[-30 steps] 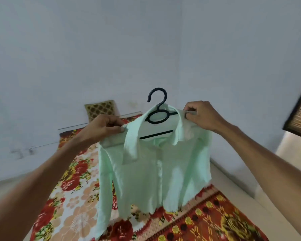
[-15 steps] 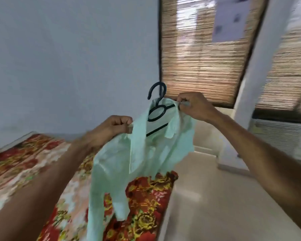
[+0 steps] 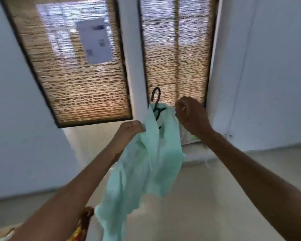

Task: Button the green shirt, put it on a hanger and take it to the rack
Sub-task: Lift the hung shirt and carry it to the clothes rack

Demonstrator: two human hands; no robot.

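Note:
The pale green shirt (image 3: pixel 151 162) hangs on a dark hanger (image 3: pixel 156 101), held up in front of me at mid-frame. My left hand (image 3: pixel 129 130) grips the shirt's left shoulder, fingers curled into the cloth. At the right shoulder, beside the collar, my right hand (image 3: pixel 191 115) grips the shirt and hanger end. The hanger's hook sticks up above the collar. The shirt is bunched and swings; its front and buttons are blurred. No rack is in view.
Two bamboo blinds (image 3: pixel 73 80) cover windows ahead, split by a white pillar (image 3: pixel 130 66). A white appliance with a green light (image 3: pixel 189 136) sits low behind the shirt. Pale floor (image 3: pixel 207 197) spreads ahead. A corner of the floral bedspread (image 3: pixel 83 223) shows bottom left.
The view has swung right, from the bed and wall to the blinds and floor. Both hands keep their grip and have come closer together, so the shirt bunches and swings.

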